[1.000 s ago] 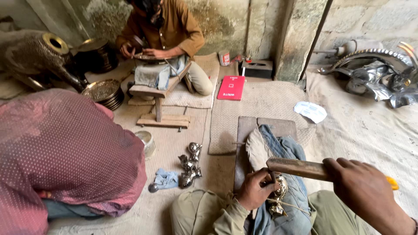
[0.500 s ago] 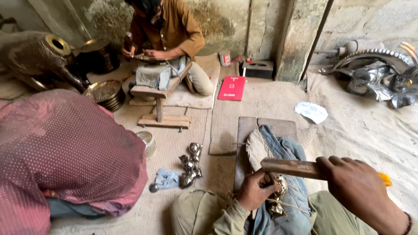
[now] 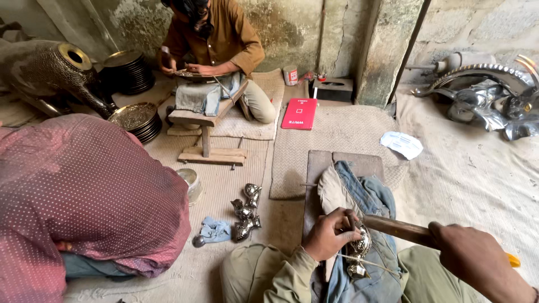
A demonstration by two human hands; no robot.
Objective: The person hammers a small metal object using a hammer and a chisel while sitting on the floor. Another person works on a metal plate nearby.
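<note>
My left hand [image 3: 330, 232] pinches a thin metal punch against a small embossed silver piece [image 3: 358, 251] that rests on folded blue denim [image 3: 368, 202] over a wooden board [image 3: 320, 168]. My right hand [image 3: 474, 260] grips the wooden handle of a hammer [image 3: 400, 229], whose head end sits just above the silver piece. A yellow tip [image 3: 512, 261] sticks out behind my right hand.
Several silver ornate pieces [image 3: 247, 211] and a blue rag [image 3: 215, 229] lie on the mat to the left. A person in a dotted maroon shirt [image 3: 84, 191] bends over at left. Another person in a brown shirt [image 3: 216, 42] works a plate at the back. Red booklet [image 3: 299, 114], stacked plates [image 3: 137, 119].
My right hand and the hammer handle have dropped lower and nearer the silver piece. My left hand stays on the piece.
</note>
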